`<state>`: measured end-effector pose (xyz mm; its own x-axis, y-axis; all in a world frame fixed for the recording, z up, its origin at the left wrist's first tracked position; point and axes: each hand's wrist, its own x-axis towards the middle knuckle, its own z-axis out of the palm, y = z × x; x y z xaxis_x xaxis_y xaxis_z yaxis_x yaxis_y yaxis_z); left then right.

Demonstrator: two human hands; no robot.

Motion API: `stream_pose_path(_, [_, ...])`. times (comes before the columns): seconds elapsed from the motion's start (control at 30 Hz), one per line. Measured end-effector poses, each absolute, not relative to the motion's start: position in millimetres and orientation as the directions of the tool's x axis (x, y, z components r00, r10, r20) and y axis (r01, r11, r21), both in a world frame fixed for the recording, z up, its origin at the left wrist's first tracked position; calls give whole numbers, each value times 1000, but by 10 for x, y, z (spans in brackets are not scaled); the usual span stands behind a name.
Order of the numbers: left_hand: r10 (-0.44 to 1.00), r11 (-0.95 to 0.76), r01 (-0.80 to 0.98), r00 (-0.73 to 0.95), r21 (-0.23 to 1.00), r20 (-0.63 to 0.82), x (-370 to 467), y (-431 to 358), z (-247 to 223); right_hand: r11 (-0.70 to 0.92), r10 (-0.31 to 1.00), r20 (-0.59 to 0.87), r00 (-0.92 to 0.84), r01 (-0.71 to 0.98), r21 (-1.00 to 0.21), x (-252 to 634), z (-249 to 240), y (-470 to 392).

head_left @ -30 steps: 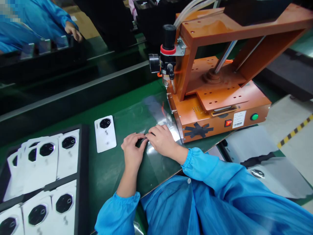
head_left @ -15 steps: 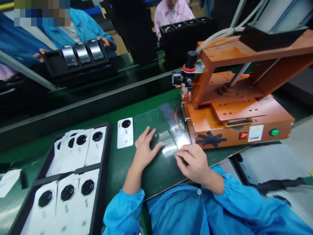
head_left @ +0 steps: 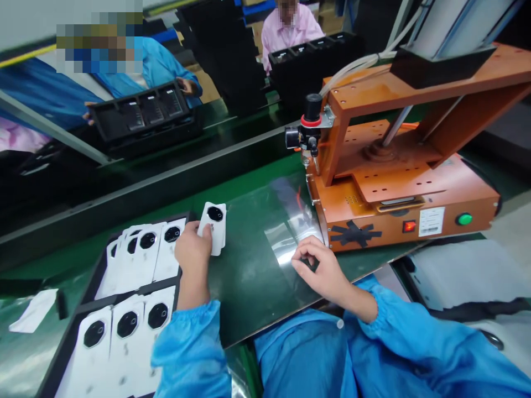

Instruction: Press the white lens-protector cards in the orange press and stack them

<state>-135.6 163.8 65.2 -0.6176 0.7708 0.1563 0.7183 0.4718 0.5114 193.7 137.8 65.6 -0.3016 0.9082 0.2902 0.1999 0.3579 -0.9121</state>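
Since a moment ago, the left hand [head_left: 193, 249] has swung away from the clear film [head_left: 282, 243] and come across to the white panel [head_left: 217, 235]. From where I stand, the orange press [head_left: 398, 179] takes up most of the far right, idle-looking, with its red and green buttons facing us. Below it spreads the green table [head_left: 249, 298], and at its left sits the black tray [head_left: 95, 301], filled with two rows of overlapping panels. Between tray and film, just beside the tray's edge, is the white panel, pinched along its left side between thumb and fingers. Another pale edge shows behind it; I can't tell whether that's a second piece. The right hand [head_left: 317, 268] is by the film's near corner, fingers curled, thumb and forefinger close together; whether they pinch anything, I can't tell. Smallest of all is the dark camera disc [head_left: 215, 213] near the panel's top.

My worry would be scuffing: a one-sided grip could let the panel swivel, and so near the tray it might knock the stacked pieces. A thumb pressed on that glossy face could leave a smudge.

Compared with before, the left fingers were spread over bare table; now they grip. The right hand has barely shifted. Across the way, the co-worker's tray [head_left: 112, 119] is tipped differently, its contents dark instead of shiny.
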Motion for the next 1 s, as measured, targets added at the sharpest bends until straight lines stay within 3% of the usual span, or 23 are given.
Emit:
stream_pose_path(0.17, [883,328,628,-469,706,6,-700,894,495,188,944,157,-289,83,-979,1804,654,1537])
stream_pose_path(0.3, [900,344,474,-412,811,-142,-76,362,304,138,947,103,-305,95,-986,1657,559,1647])
stream_pose_path(0.4, [948,266,635,-308,725,-78,182,192,291,113,948,66,-311,135,-984,1589,468,1718])
stream_pose_path(0.6, [971,105,945,-164,309,172,90,32,291,184,947,108,-303,235,-954,1576,416,1821])
stream_pose_path(0.73, [964,-106,948,23,301,266,47,-13,132,255,925,114,-362,370,-893,1510,439,1795])
stream_pose_path(1.0, [958,-84,935,-19,344,285,81,10,21,335,894,76,-441,547,-768,1293,398,1682])
